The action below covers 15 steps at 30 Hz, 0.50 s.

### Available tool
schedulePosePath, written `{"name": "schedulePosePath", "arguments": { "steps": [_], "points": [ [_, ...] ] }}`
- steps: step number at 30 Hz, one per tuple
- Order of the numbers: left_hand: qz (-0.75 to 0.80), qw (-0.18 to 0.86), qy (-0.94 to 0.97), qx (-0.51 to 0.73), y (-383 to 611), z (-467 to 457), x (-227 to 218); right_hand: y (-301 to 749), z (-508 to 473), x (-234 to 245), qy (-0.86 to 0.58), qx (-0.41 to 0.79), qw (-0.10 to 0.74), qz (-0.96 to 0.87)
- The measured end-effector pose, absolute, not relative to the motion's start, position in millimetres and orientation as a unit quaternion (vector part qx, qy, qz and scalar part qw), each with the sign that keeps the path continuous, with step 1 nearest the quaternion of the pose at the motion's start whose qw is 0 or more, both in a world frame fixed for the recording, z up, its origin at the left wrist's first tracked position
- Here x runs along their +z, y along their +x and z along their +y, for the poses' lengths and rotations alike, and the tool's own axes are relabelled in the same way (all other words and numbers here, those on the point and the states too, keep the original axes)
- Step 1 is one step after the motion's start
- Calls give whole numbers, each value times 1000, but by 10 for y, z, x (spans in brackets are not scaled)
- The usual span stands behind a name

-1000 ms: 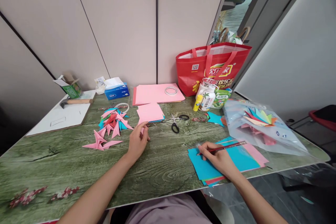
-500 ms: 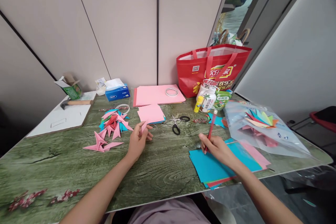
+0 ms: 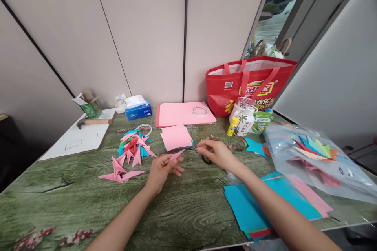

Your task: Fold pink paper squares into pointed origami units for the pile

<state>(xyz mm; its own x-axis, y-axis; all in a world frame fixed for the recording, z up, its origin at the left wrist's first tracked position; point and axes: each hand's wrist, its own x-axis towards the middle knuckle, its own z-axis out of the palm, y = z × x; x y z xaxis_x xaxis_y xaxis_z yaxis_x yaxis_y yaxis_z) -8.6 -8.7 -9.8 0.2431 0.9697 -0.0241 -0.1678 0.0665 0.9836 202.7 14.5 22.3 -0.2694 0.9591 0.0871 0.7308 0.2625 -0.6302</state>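
Observation:
My left hand (image 3: 161, 172) pinches a small pointed piece of folded pink paper (image 3: 176, 155) above the table. Over the scissors (image 3: 207, 160) hovers my right hand (image 3: 219, 155), fingers curved and apart, with nothing seen between them. It covers much of the scissors, so I cannot tell whether it touches them. A small red tip, perhaps of the pencil, shows just behind that hand. Left of my left hand lies a pile of folded pink, blue and red paper pieces (image 3: 134, 147). A stack of small pink paper squares (image 3: 176, 137) sits just beyond my left hand.
Large pink sheets (image 3: 176, 113) carry a tape roll (image 3: 199, 110). A glue stick (image 3: 232, 126), white bottle (image 3: 245, 121) and red bag (image 3: 219, 92) stand behind on the right. Blue sheets (image 3: 244, 208) lie near the front edge beside a plastic bag (image 3: 282, 153). A hammer (image 3: 96, 121) rests on a white board.
My right hand has left the blue sheets and moved left to the scissors, no longer gripping the red pencil upright. My left hand keeps the pink piece. The view has shifted slightly.

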Motion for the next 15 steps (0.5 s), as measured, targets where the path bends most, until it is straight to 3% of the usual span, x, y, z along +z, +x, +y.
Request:
{"name": "schedulePosePath", "arguments": {
  "steps": [2, 5, 12, 15],
  "points": [
    [406, 622, 490, 457, -77, -98, -95, 1840, 157, 173, -452, 389, 321, -736],
    [422, 618, 492, 446, -60, -102, -88, 1631, 197, 101, -407, 433, 364, -717],
    [479, 569, 496, 448, -113, -28, -131, 1542, 470, 136, -398, 375, 358, -757],
    [469, 537, 430, 554, -212, 48, -77, 1529, 620, 95, -408, 190, 328, -831]
  ]
}}
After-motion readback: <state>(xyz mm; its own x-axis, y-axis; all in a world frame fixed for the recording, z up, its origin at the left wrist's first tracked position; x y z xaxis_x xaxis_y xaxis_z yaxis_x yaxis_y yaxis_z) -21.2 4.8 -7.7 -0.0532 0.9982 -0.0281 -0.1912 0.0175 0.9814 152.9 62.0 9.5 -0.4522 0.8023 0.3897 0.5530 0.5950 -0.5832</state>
